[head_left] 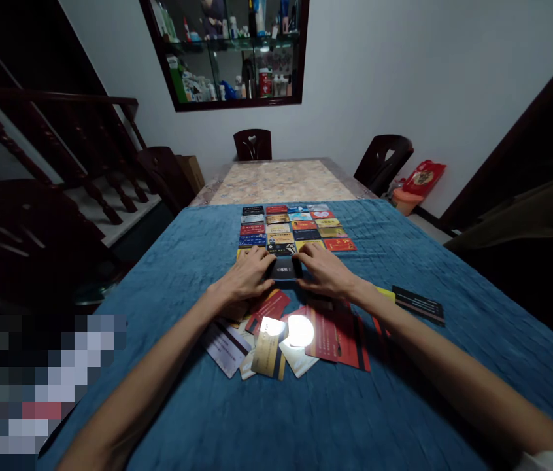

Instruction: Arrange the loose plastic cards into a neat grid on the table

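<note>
Between my two hands is a black card (284,269) with pale print, its short ends pinched by my fingers. My left hand (250,275) grips its left end and my right hand (324,269) its right end. Just beyond lie rows of colourful cards (292,227) set edge to edge in a grid. Nearer me is a loose, overlapping heap with a gold card (268,356), a lilac card (227,347) and a red card (338,337). Bright glare hides part of the heap. A dark striped card (418,305) lies to the right, past my right forearm.
A blue cloth (173,261) covers the near part of the table, with a patterned top (281,180) beyond. Dark wooden chairs (253,144) stand around it. A red bag (423,180) sits on the floor at right. A blurred-out area covers the lower left.
</note>
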A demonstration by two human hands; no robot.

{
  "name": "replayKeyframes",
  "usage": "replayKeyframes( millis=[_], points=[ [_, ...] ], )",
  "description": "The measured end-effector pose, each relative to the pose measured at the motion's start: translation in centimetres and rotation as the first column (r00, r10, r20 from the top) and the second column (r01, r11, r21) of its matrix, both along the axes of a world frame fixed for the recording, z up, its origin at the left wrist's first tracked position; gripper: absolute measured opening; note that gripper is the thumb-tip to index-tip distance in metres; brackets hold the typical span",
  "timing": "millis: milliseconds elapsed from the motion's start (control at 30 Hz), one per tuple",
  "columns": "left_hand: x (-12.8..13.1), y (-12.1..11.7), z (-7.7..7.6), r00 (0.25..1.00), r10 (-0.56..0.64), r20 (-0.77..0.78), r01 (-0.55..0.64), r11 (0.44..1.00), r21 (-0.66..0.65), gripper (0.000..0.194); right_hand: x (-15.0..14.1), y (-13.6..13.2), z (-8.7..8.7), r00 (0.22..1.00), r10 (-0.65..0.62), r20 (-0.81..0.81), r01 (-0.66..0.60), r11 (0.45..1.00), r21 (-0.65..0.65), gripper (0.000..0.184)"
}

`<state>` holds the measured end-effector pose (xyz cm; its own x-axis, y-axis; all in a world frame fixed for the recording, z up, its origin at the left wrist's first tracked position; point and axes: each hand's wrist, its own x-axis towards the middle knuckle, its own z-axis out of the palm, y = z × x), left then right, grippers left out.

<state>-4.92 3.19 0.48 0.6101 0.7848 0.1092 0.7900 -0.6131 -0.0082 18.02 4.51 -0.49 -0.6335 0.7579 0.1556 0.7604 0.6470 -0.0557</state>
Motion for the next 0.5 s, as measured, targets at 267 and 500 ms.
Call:
replayKeyframes(
  millis=[267,500],
  points=[
    [0.3,1.6,-0.2,0.998,0.050,0.032,-0.049,0.998,-0.026,0.044,-0.1,2.0,0.2,0.999,-0.010,0.030,0.010,1.000,-0.005,0.052],
    [0.8,3.0,-1.1,0.995,0.097,0.002,-0.097,0.992,-0.084,0.038,0.0,3.5,-0.9,1.000,-0.014,0.017,0.015,0.998,-0.056,0.049]
  ],
)
